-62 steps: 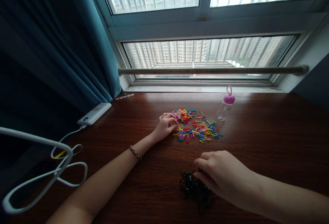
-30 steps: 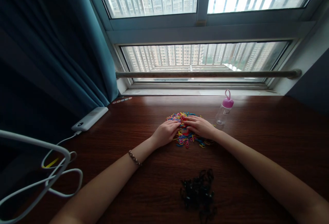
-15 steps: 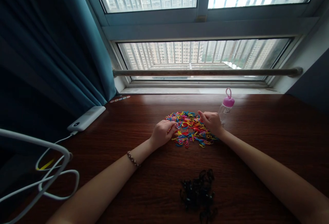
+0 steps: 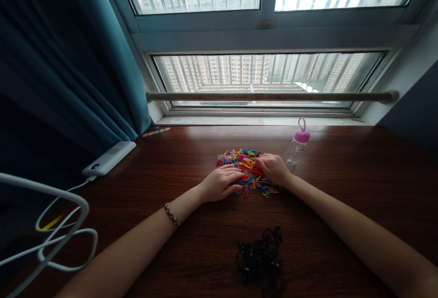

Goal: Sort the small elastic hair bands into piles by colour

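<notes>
A loose pile of small coloured rubber bands [image 4: 249, 179] in red, yellow, blue and pink lies on the brown wooden table. My left hand [image 4: 221, 182] rests at the pile's left side, fingers stretched out over the bands and nothing gripped. At the right side, my right hand [image 4: 273, 167] reaches into the pile with its fingers bent and pressed together; what is between the fingertips is hidden. Nearer to me lies a separate tangle of black bands [image 4: 260, 257], touched by neither hand.
Just behind my right hand stands a clear bottle with a pink lid [image 4: 301, 136]. On the left are a white power bank [image 4: 108, 159] and a looping white cable [image 4: 84, 209], beside a blue curtain [image 4: 112, 74]. A rail [image 4: 270, 97] crosses the window beyond the table.
My left hand has opened from a pinch and spread over the bands. My right hand has moved left and down into the pile, its raised thumb lowered. The view has shifted slightly.
</notes>
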The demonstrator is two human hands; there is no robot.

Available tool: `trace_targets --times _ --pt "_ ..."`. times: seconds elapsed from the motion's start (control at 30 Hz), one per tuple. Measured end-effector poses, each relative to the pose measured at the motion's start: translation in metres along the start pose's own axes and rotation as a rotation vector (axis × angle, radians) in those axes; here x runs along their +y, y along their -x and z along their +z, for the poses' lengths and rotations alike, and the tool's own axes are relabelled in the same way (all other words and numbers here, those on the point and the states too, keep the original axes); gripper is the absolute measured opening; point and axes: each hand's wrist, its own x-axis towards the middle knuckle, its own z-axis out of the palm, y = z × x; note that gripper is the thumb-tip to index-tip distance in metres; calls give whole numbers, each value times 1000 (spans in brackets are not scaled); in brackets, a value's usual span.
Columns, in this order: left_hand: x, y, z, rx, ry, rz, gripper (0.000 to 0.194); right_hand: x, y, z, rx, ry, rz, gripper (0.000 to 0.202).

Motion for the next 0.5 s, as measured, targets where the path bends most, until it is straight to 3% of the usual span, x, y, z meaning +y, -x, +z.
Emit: trace_targets --times 0.1,0.2,0.5 --pt "-1 2 1 48 -1 24 30 -21 6 2 -62 85 -195 44" --pt "-2 3 3 126 -22 49 24 -44 14 5 -106 171 -276 39" --pt "-5 5 8 261 -86 58 20 -85 40 3 -172 426 71 26"
